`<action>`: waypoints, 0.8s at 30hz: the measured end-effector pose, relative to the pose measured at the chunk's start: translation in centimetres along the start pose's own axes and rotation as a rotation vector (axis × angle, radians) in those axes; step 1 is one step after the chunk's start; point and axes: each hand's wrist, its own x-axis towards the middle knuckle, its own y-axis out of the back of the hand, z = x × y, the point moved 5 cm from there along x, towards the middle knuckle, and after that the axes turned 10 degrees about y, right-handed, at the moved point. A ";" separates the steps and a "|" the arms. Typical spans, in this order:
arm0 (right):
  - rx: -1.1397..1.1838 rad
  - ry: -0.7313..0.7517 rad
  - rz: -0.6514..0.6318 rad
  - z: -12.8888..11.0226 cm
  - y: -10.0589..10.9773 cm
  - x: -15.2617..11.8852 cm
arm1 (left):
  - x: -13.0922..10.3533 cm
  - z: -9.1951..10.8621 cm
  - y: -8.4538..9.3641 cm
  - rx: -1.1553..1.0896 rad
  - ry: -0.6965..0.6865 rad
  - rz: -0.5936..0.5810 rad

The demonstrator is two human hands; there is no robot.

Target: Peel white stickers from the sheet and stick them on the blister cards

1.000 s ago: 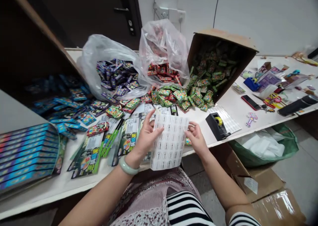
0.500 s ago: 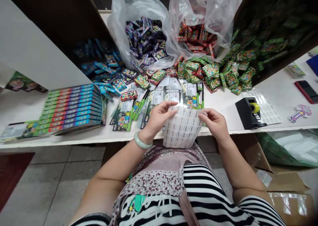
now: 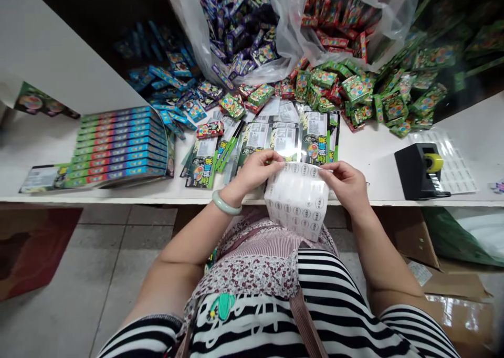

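Between my hands hangs a sticker sheet (image 3: 296,198) with rows of round printed labels, in front of the table edge. My left hand (image 3: 258,170), with a pale green bangle at the wrist, pinches its upper left corner. At the upper right corner, my right hand (image 3: 343,183) grips the sheet between thumb and fingers. Just beyond the hands lie flat printed packets (image 3: 255,137), black and green with white label panels. A small red box (image 3: 210,129) rests on the packets at the left.
Stacked multicoloured boxes (image 3: 118,145) stand at the left. A black tape dispenser (image 3: 417,171) sits at the right beside another sticker sheet (image 3: 459,161). Behind are plastic bags of purple boxes (image 3: 240,27) and red boxes (image 3: 338,22), with loose green boxes (image 3: 397,106) and blue boxes (image 3: 173,80).
The view has tilted down and shifted left. The sheet's lower end has swung to the right and its surface has bent. Both hands still hold its top corners.
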 end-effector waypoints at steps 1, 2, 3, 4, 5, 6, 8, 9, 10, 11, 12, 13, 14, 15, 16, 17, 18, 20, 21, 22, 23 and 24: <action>0.003 -0.010 0.000 0.2 0.0 0.0 | 0.0 0.8 -0.1 0.088 -0.089 0.056; 0.008 -0.016 0.003 0.4 0.0 0.0 | -0.2 1.7 -0.3 0.167 -0.190 0.105; 0.017 -0.022 0.005 0.4 0.0 -0.1 | -0.4 2.8 -0.7 0.233 -0.285 0.126; 0.028 -0.026 0.007 0.4 0.0 -0.1 | -0.5 3.7 -1.4 0.288 -0.358 0.111; 0.042 -0.030 0.009 0.3 0.1 -0.2 | -0.6 4.5 -2.1 0.330 -0.400 0.071; 0.058 -0.032 0.010 0.2 0.1 -0.2 | -0.6 5.0 -2.8 0.357 -0.411 0.021; 0.086 -0.037 0.010 -0.2 0.2 -0.4 | -0.4 5.5 -3.6 0.337 -0.353 -0.051; 0.097 -0.038 0.010 -0.4 0.3 -0.5 | -0.2 5.5 -3.8 0.286 -0.295 -0.081; 0.105 -0.034 0.010 -0.5 0.3 -0.6 | -0.1 5.4 -3.8 0.217 -0.227 -0.120; 0.111 -0.027 0.009 -0.7 0.3 -0.7 | 0.1 5.2 -3.9 0.144 -0.157 -0.167; 0.113 -0.017 0.011 -0.8 0.3 -0.8 | 0.2 5.0 -3.9 0.081 -0.090 -0.219; 0.111 -0.004 0.012 -0.8 0.3 -0.9 | 0.2 4.9 -4.0 0.037 -0.035 -0.262; 0.105 0.010 0.010 -0.8 0.3 -1.0 | 0.2 4.8 -3.9 0.015 0.003 -0.292; 0.092 0.026 0.007 -0.8 0.3 -1.0 | 0.2 4.9 -3.9 0.013 0.023 -0.304; 0.070 0.044 0.004 -0.8 0.3 -1.0 | 0.2 5.0 -3.8 0.023 0.027 -0.301; 0.038 0.068 -0.001 -0.9 0.4 -1.1 | 0.2 5.2 -3.7 0.040 0.018 -0.293; -0.007 0.098 -0.008 -1.0 0.4 -1.0 | 0.2 5.4 -3.7 0.059 0.004 -0.283; -0.122 0.181 -0.024 -1.6 0.6 -1.0 | 0.2 5.6 -3.8 0.090 -0.021 -0.263; -0.181 0.232 -0.035 -1.9 0.6 -1.0 | 0.2 5.6 -3.9 0.098 -0.026 -0.257; -0.230 0.285 -0.044 -2.2 0.7 -1.0 | 0.2 5.5 -4.0 0.100 -0.025 -0.252; -0.265 0.332 -0.048 -2.5 0.7 -1.0 | 0.2 5.3 -4.0 0.098 -0.019 -0.248; -0.285 0.366 -0.045 -2.7 0.8 -1.0 | 0.3 5.1 -4.1 0.092 -0.012 -0.249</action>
